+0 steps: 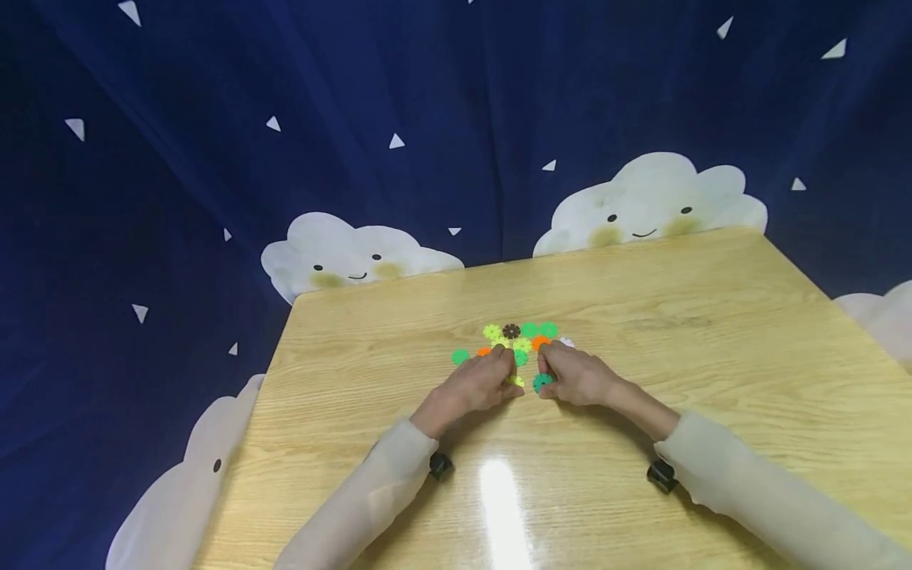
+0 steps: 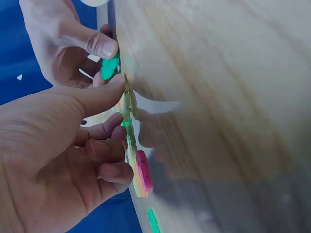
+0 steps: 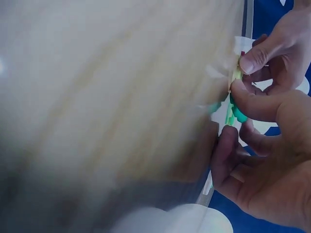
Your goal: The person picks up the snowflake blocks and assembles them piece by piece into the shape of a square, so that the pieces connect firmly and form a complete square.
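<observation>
Discs (image 1: 511, 331) of thin, plastic-looking stuff with notched, flower-like rims lie bunched before the person, around the middle of a pale wooden table (image 1: 356, 348) with streaky grain. From the head view I count four yellow, four green, two orange, one dark, one white and one teal, those at the fingers included.

The left hand (image 1: 479, 381) pinches a yellow disc (image 1: 517, 381) at the near side of the group. Just beside it, the right hand (image 1: 579, 375) grips the teal disc (image 1: 542, 383) between thumb and finger. The two hands are close together but apart.

The left wrist view shows the yellow disc edge-on, slim as a coin, and brings out a pink disc (image 2: 144, 171) hidden from the head camera. The right wrist view shows the right thumb against the teal disc's side.

Two pale sleeves (image 1: 385, 483) cover the forearms. Behind hangs a dark blue, softly creased curtain (image 1: 427, 71) printed with white triangles; two smiling clouds (image 1: 655, 190) rise above the table's far edge.
</observation>
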`<control>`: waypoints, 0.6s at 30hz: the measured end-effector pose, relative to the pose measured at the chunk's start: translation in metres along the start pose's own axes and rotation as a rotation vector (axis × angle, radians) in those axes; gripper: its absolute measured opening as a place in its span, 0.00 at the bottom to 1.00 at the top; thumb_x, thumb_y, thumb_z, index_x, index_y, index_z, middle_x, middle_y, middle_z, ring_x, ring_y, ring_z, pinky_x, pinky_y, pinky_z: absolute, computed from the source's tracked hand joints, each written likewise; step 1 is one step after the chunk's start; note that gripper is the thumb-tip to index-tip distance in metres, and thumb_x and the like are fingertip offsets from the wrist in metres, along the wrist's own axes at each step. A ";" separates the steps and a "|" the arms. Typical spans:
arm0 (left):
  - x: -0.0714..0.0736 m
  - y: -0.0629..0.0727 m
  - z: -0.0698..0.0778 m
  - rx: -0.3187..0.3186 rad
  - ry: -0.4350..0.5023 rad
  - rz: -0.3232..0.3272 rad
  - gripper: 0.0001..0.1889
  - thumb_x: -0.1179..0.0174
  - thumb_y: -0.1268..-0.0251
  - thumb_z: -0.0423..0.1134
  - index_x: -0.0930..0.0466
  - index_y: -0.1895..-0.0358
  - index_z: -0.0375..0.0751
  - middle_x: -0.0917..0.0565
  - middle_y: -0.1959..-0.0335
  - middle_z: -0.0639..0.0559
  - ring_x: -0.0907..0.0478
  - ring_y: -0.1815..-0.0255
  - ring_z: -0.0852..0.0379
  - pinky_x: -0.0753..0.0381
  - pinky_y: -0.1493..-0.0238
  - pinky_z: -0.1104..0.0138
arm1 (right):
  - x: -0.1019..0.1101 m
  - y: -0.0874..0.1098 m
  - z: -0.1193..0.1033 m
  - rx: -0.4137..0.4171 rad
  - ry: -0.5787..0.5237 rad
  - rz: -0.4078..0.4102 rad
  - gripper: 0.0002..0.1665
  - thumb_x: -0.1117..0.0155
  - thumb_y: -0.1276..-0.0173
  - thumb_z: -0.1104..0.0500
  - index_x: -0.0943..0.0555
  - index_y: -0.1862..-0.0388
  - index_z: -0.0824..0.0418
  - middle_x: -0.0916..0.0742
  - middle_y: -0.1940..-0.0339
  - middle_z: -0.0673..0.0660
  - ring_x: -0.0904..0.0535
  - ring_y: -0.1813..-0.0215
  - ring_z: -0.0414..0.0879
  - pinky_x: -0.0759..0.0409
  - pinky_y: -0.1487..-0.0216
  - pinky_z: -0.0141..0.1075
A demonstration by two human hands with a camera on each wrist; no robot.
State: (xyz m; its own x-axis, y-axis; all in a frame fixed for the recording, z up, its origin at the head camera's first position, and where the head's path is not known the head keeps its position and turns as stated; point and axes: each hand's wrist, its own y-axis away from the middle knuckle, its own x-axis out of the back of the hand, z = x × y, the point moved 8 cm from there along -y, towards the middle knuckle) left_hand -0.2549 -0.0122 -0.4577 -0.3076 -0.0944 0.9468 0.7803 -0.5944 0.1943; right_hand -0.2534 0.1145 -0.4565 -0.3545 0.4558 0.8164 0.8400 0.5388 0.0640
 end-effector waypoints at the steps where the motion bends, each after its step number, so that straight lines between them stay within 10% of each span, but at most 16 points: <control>1: -0.001 0.001 0.000 -0.003 0.002 -0.003 0.17 0.37 0.26 0.53 0.24 0.51 0.43 0.25 0.60 0.56 0.29 0.72 0.62 0.26 0.74 0.73 | -0.001 0.001 0.000 0.004 0.000 0.008 0.20 0.21 0.38 0.60 0.27 0.63 0.59 0.26 0.68 0.52 0.32 0.68 0.44 0.33 0.71 0.34; 9: -0.002 0.006 0.002 -0.077 0.122 0.075 0.14 0.36 0.25 0.44 0.25 0.47 0.42 0.19 0.57 0.54 0.27 0.69 0.63 0.24 0.70 0.75 | -0.001 0.006 -0.001 0.022 -0.040 0.053 0.22 0.20 0.39 0.61 0.30 0.67 0.55 0.27 0.75 0.48 0.33 0.71 0.42 0.37 0.72 0.33; 18: 0.024 0.029 0.001 -0.139 0.210 0.309 0.08 0.31 0.30 0.44 0.17 0.62 0.45 0.23 0.73 0.57 0.33 0.73 0.64 0.32 0.72 0.73 | 0.014 0.024 -0.007 0.110 -0.251 0.120 0.11 0.27 0.33 0.66 0.22 0.67 0.56 0.17 0.72 0.49 0.23 0.69 0.45 0.23 0.64 0.34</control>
State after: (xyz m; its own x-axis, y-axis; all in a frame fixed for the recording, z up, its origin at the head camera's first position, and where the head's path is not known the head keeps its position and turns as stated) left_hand -0.2391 -0.0304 -0.4292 -0.1857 -0.4380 0.8796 0.7766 -0.6139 -0.1417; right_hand -0.2356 0.1284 -0.4397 -0.3574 0.6744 0.6461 0.8371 0.5380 -0.0986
